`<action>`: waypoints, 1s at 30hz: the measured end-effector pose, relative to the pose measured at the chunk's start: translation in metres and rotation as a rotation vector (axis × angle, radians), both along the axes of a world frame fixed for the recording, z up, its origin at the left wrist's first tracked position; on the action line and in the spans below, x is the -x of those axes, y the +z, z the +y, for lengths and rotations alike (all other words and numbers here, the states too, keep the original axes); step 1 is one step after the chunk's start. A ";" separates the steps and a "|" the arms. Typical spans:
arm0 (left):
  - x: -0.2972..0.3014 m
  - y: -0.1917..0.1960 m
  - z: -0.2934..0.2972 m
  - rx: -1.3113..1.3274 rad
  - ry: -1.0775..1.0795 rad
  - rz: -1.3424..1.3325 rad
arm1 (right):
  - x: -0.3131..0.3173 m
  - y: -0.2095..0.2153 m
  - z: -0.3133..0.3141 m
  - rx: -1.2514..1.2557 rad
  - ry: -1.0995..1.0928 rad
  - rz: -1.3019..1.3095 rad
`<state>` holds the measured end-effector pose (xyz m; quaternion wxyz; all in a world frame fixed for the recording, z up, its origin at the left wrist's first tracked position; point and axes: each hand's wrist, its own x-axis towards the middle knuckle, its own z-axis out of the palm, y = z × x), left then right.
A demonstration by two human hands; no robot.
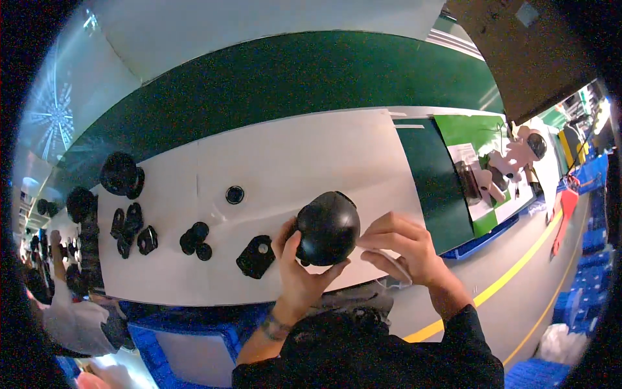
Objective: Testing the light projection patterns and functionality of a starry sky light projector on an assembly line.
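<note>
My left hand (301,275) is wrapped round the lower left side of a glossy black, rounded shell (329,227), held above the white work surface. Just to its right is my right hand (405,249), fingers bent and pinched together close to the shell's side. A small pale edge shows by those fingers, too unclear to name. To the left of the shell lies a flat black plate (256,257) with a round hole. Further left are several small black round parts (195,240), and a dark ring-shaped part (234,194) lies beyond them.
More black parts (129,227) and large round black pieces (118,174) sit at the table's left end. A blue crate (184,350) stands below the near edge. At right, another person (518,152) works over a green mat (476,129). A person (78,318) is at far left.
</note>
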<state>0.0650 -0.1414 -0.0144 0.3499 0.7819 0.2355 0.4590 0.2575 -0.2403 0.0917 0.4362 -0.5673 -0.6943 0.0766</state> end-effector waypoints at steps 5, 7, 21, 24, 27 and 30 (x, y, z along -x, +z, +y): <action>0.005 0.004 0.005 0.013 -0.017 0.078 | 0.004 -0.005 0.005 0.013 0.040 -0.027; 0.005 0.003 0.006 0.015 -0.032 0.067 | 0.003 -0.005 0.006 -0.015 0.054 -0.084; 0.008 -0.022 0.021 0.021 -0.077 0.015 | 0.022 0.006 0.033 0.013 -0.011 -0.324; 0.007 -0.017 0.021 0.014 -0.097 0.025 | 0.023 0.013 0.033 0.017 -0.009 -0.335; 0.009 -0.013 0.022 0.026 -0.076 0.057 | 0.022 0.010 0.034 -0.001 -0.002 -0.364; 0.010 -0.013 0.026 0.148 -0.125 0.087 | 0.018 0.001 0.029 0.086 -0.044 -0.424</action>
